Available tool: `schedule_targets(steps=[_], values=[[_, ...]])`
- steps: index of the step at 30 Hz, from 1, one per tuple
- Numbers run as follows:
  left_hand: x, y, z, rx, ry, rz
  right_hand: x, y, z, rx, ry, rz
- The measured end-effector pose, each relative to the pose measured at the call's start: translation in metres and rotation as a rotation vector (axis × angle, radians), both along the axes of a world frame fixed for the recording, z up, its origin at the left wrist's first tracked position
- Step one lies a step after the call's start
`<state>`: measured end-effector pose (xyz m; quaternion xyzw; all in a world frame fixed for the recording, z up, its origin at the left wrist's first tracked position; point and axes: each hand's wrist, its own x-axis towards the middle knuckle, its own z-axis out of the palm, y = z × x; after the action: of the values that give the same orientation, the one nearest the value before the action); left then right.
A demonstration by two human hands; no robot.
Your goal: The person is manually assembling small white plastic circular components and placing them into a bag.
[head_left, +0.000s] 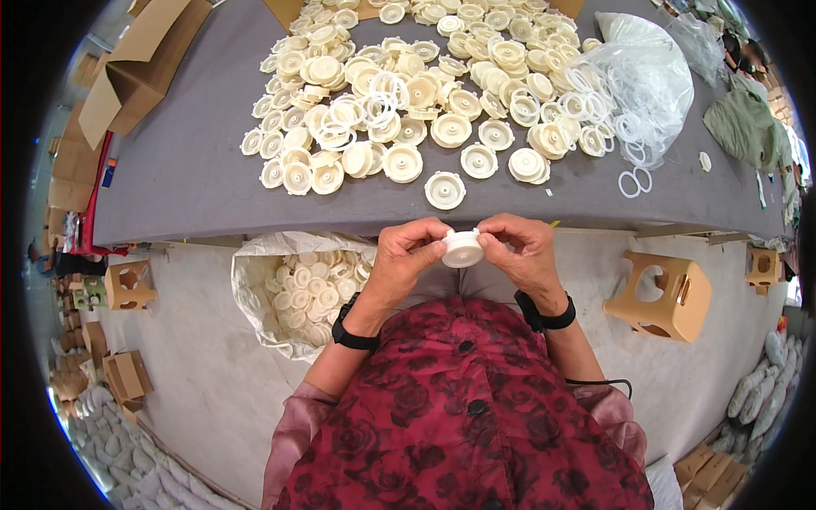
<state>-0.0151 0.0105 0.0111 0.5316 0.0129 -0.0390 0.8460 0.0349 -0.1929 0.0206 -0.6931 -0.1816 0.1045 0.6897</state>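
Between both hands, just in front of the table's near edge, is a round cream plastic cap (463, 249). My left hand (411, 258) pinches its left rim with thumb and fingertips. On the opposite rim my right hand (520, 252) grips it the same way. One similar cap (444, 189) lies alone on the table just beyond my hands. Past it spreads a heap of such caps (422, 91), some face up, some stacked or tilted. Several thin white rings (338, 123) lie on top of the heap.
A clear plastic bag (650, 76) of white rings sits at the right, two rings (635, 182) beside it. Below the table's left part stands a white sack (255, 280) full of caps. A tan stool (667, 297) is at right, a cardboard box (140, 64) at far left.
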Motion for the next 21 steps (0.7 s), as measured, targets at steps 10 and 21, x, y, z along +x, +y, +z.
schedule_targets(steps=[10,21], values=[[0.007,0.014,0.022,0.75,-0.283,-0.249,-0.003,0.013,0.003,-0.272,-0.275,0.184],[-0.071,0.142,0.041,1.775,0.133,-0.367,0.053,0.001,0.01,-0.384,-0.37,-0.089]])
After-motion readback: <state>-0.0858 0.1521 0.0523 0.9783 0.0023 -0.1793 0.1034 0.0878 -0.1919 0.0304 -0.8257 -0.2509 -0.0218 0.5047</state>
